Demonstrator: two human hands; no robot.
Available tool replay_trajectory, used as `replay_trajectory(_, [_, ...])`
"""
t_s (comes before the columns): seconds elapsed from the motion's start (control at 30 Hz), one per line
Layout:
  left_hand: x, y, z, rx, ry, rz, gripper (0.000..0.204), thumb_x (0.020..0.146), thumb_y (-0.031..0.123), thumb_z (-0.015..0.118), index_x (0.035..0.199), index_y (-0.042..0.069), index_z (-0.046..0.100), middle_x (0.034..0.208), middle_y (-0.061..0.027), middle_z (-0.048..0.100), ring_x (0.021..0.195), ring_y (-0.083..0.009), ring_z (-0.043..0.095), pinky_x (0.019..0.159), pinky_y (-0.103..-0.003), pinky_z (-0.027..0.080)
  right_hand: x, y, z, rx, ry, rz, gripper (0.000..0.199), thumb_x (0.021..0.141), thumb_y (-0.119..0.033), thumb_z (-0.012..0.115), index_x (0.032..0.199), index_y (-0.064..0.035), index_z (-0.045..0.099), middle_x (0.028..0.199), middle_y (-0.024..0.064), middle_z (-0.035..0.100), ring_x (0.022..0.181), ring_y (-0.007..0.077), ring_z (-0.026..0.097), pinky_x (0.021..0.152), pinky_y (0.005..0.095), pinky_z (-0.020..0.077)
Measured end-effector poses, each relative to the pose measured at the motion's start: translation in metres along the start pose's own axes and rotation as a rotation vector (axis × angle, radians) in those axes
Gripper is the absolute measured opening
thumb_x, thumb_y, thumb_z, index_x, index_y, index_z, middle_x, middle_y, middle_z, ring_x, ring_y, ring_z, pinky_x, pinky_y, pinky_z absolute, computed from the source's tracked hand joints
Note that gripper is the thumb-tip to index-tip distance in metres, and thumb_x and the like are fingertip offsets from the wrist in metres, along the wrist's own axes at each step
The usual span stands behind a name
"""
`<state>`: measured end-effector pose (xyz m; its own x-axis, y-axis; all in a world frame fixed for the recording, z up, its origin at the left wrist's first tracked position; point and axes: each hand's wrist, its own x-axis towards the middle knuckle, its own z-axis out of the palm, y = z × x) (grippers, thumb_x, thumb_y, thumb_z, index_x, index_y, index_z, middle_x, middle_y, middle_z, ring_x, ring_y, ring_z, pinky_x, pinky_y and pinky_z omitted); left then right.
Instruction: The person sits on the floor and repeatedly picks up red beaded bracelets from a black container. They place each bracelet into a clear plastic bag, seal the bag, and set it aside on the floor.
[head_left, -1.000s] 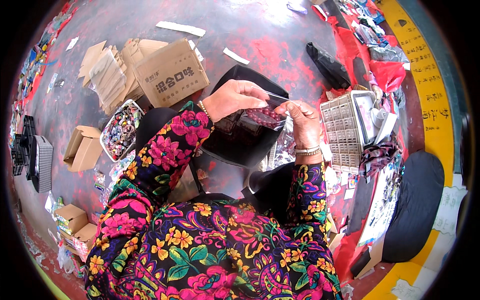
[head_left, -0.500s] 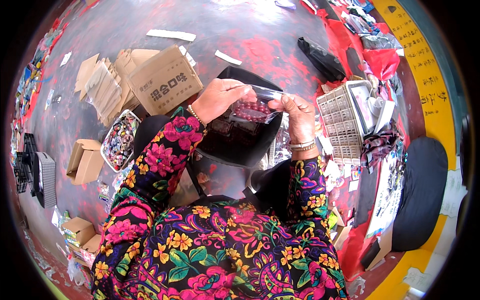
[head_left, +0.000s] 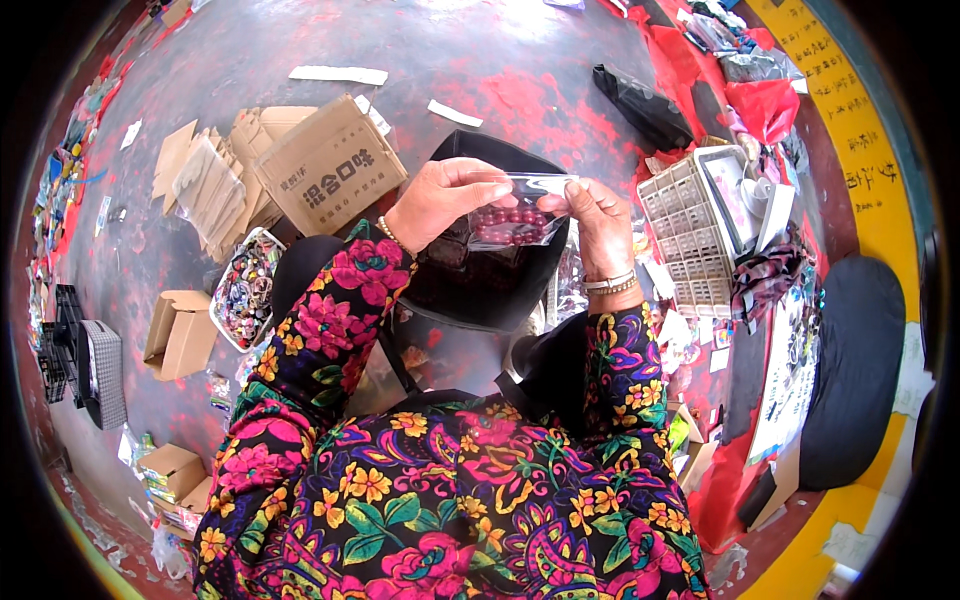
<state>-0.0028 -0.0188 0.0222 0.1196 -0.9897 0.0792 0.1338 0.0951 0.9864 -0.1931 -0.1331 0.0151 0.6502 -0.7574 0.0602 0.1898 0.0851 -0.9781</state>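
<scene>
Between my two hands hangs a small clear plastic bag (head_left: 538, 186) with a dark red bead bracelet (head_left: 510, 226) inside. My left hand (head_left: 440, 202) pinches the bag's upper left corner between thumb and fingers. At the upper right corner, the thumb and fingers of my right hand (head_left: 604, 232) are closed on the plastic. Straight below the hands stands an open black bag (head_left: 500, 318). More clear packets with dark red contents lie inside it, partly hidden by my hands and in shadow.
Flattened cardboard (head_left: 215, 180) and a brown carton (head_left: 335, 165) lie at the far left. Nearer stands a white basket of mixed small items (head_left: 245, 290) beside an open box (head_left: 182, 335). A cream plastic crate (head_left: 685, 240) is on the right, with a black cushion-like shape (head_left: 858, 370) beyond.
The small bag's top edge, tilted before, is now closer to level, and the bracelet hangs lower in it. Both hands keep their pinch. The whole view has turned slightly.
</scene>
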Motion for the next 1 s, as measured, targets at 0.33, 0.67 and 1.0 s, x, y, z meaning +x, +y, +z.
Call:
replay_trajectory(0.33, [0.003,-0.001,-0.001,-0.007,0.029,0.025,0.018,0.088,0.008,0.053,0.098,-0.005,0.061,0.09,-0.0128,0.066,0.087,-0.0162,0.062,0.082,-0.026,0.046,0.0,-0.006,0.007,0.004,0.013,-0.037,0.019,0.089,-0.018,0.056,0.086,0.0,0.063,0.08,0.0091,0.066,0.073,0.0138,0.062,0.071,0.0254,0.0483])
replay_trajectory(0.67, [0.001,0.002,0.005,-0.297,-0.049,-0.201,0.033,0.088,0.004,0.051,0.12,-0.003,0.048,0.109,-0.0133,0.06,0.103,-0.0181,0.056,0.088,-0.029,0.043,0.008,0.004,-0.005,0.36,0.033,-0.018,0.021,0.092,-0.017,0.05,0.088,0.0013,0.059,0.076,0.0094,0.064,0.074,0.0211,0.065,0.062,0.0266,0.051])
replay_trajectory(1.0, [0.004,-0.015,0.002,-0.342,-0.053,-0.309,0.026,0.09,0.013,0.051,0.11,-0.004,0.053,0.104,-0.015,0.061,0.097,-0.0216,0.06,0.082,-0.034,0.048,0.01,0.002,0.003,0.436,0.046,0.15,0.03,0.092,-0.024,0.051,0.106,0.0024,0.054,0.096,0.0127,0.064,0.083,0.0195,0.063,0.076,0.028,0.0501])
